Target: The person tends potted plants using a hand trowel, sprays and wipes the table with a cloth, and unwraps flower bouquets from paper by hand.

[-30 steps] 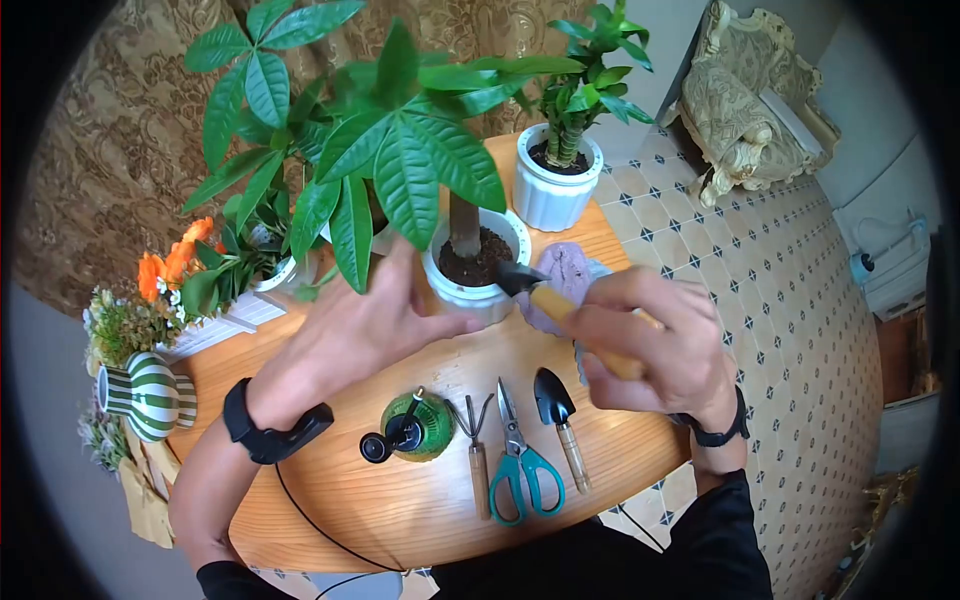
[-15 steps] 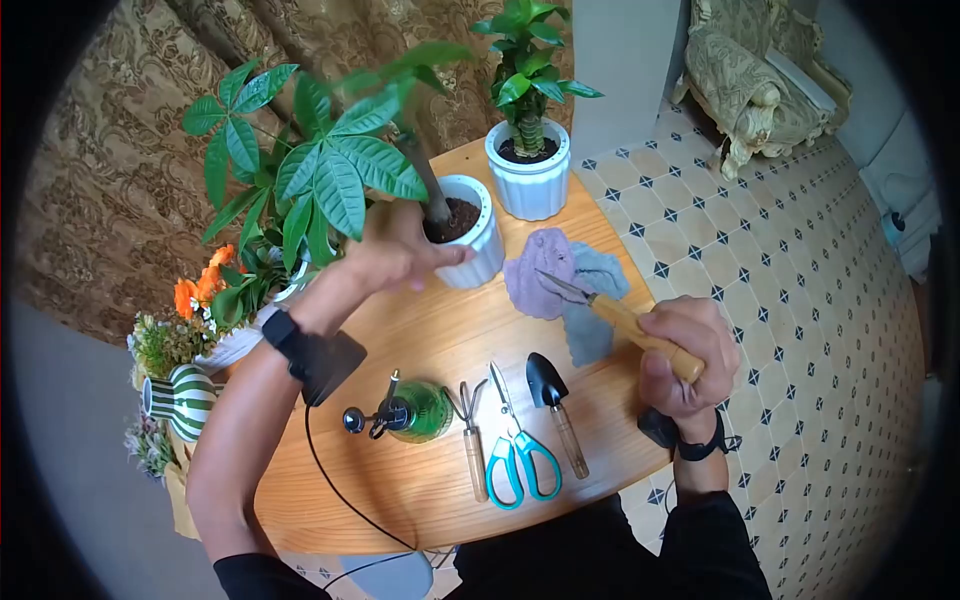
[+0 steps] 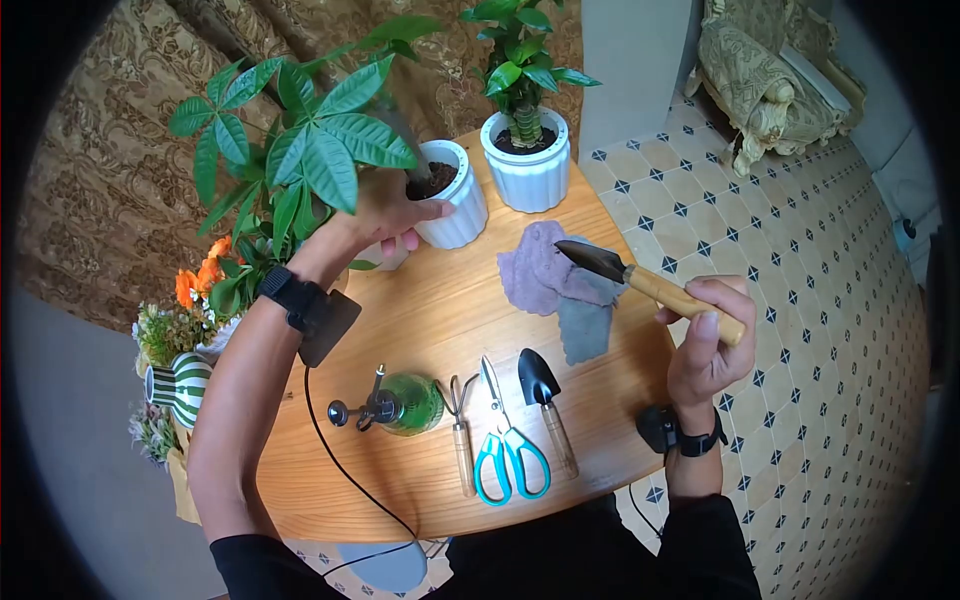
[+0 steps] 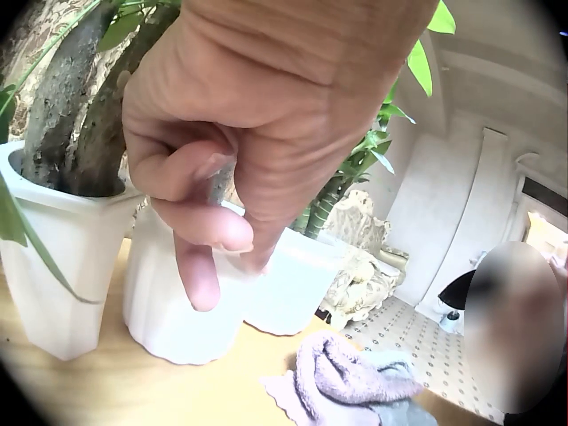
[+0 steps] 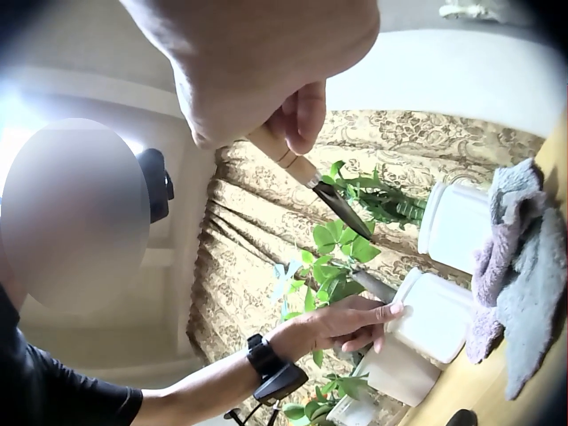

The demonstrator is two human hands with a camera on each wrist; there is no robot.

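My left hand (image 3: pixel 375 212) is at the near left side of a fluted white pot (image 3: pixel 460 212), thumb against its wall just below the rim. Its other fingers (image 4: pixel 200 222) are curled in the left wrist view, and the hand hides part of the pot. A thick trunk (image 5: pixel 374 286) rises from this pot. Over the table's right edge, my right hand (image 3: pixel 715 345) holds a small trowel (image 3: pixel 597 262) by its wooden handle, its dark blade pointing left above a purple cloth (image 3: pixel 530 275) and a grey-blue cloth (image 3: pixel 585 330).
A second white pot (image 3: pixel 527 180) with a leafy plant stands at the back. Nearer me lie a green spray bottle (image 3: pixel 410 405), a hand rake (image 3: pixel 463 450), teal-handled scissors (image 3: pixel 512 465) and another trowel (image 3: pixel 540 378). A striped vase (image 3: pixel 185 388) and orange flowers (image 3: pixel 205 275) are left.
The trowel has been drawn back from the pot's soil to the right, over the cloths. My left hand and the pot have shifted farther back and left, while the head view has also swung.
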